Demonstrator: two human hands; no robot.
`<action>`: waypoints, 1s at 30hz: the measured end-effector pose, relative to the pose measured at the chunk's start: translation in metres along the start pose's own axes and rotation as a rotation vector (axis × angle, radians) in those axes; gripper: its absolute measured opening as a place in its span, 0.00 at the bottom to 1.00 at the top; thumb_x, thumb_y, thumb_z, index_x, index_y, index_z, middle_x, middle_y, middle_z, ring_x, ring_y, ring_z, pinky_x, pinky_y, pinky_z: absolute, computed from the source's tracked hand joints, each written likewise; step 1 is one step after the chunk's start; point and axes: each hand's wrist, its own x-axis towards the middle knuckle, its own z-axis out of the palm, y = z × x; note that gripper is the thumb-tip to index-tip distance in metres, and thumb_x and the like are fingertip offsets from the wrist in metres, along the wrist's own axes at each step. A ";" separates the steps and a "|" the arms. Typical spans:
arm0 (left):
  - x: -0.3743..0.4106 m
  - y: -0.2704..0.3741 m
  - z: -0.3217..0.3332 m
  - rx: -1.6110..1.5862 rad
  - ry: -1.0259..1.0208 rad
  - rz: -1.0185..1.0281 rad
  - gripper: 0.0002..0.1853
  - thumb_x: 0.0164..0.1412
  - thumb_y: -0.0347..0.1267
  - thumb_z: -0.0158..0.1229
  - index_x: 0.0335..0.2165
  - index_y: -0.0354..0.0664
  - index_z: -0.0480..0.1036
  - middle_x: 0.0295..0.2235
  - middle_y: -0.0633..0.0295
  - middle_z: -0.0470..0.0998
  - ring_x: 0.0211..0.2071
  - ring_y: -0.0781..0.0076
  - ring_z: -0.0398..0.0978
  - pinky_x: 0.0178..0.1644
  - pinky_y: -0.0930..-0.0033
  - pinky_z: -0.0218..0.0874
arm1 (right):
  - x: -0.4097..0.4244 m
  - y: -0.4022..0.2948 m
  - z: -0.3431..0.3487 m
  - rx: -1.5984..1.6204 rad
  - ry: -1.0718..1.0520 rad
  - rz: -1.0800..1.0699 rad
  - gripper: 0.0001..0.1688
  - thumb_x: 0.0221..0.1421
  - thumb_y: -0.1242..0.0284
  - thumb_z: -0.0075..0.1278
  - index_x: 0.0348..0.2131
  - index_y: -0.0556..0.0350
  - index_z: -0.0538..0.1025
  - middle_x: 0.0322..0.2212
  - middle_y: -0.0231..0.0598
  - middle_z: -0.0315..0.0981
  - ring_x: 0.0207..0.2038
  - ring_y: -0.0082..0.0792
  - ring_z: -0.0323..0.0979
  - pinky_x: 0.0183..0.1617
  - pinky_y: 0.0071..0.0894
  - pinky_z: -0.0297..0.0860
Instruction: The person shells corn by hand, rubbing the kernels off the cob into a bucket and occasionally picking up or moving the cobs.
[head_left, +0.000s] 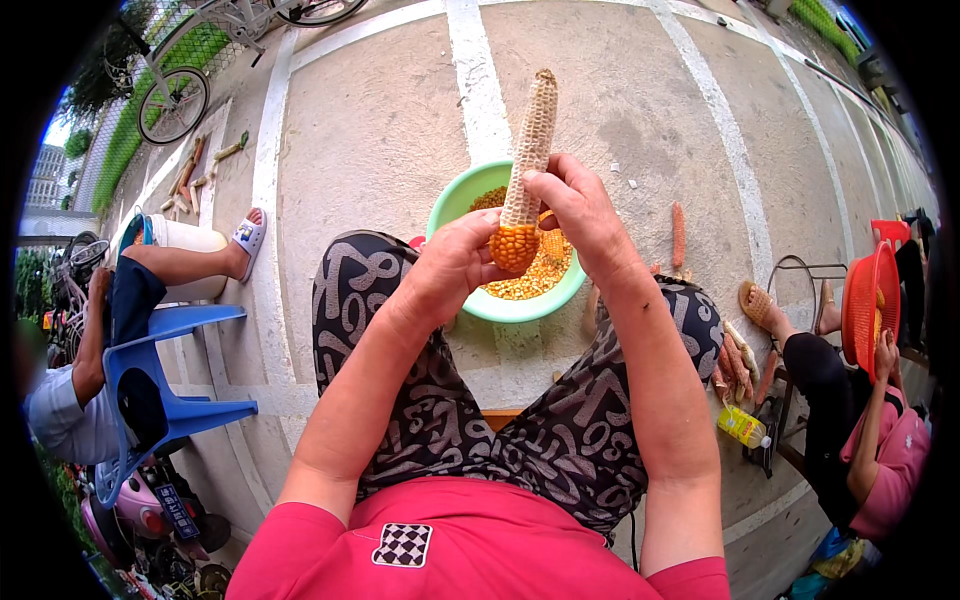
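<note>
Between my hands is a corn cob (531, 157), tilted with its narrow, bare end up; orange kernels (514, 247) remain only around its lower end. My left hand (459, 255) holds that lower end. My right hand (574, 202) grips the bare middle with thumb and fingers, its lower fingers partly hidden. Beneath both hands, a light green plastic basin (517, 310) stands on the paving between my knees. Loose yellow kernels (534, 281) lie in the basin, and part of an orange corn ear (553, 244) shows there behind the held cob.
A reddish cob (678, 234) lies right of the basin, with several more cobs (736, 367) beside my right knee and a yellow-labelled bottle (742, 426). A seated person at right holds a red plastic basket (851, 319). Another person sits left by a blue plastic chair (172, 409) and white bucket (199, 244).
</note>
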 end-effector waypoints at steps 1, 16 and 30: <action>0.000 0.000 0.000 0.002 -0.003 -0.002 0.21 0.66 0.36 0.39 0.50 0.30 0.61 0.45 0.54 0.72 0.46 0.68 0.72 0.50 0.62 0.66 | 0.000 0.001 0.000 -0.001 0.006 -0.005 0.24 0.52 0.67 0.49 0.41 0.72 0.68 0.35 0.46 0.71 0.38 0.31 0.70 0.44 0.27 0.66; -0.003 -0.011 -0.003 0.058 0.006 0.088 0.23 0.68 0.41 0.35 0.49 0.31 0.61 0.42 0.54 0.71 0.43 0.67 0.72 0.47 0.61 0.67 | 0.004 0.011 0.002 -0.038 0.003 -0.010 0.26 0.51 0.65 0.52 0.41 0.74 0.67 0.35 0.48 0.71 0.38 0.32 0.70 0.44 0.28 0.67; -0.004 -0.007 0.002 0.027 0.045 0.094 0.24 0.69 0.40 0.32 0.51 0.29 0.58 0.44 0.51 0.69 0.45 0.65 0.71 0.49 0.60 0.66 | 0.000 0.004 0.004 0.001 -0.043 0.005 0.26 0.50 0.66 0.53 0.41 0.73 0.67 0.36 0.47 0.71 0.38 0.31 0.70 0.45 0.28 0.66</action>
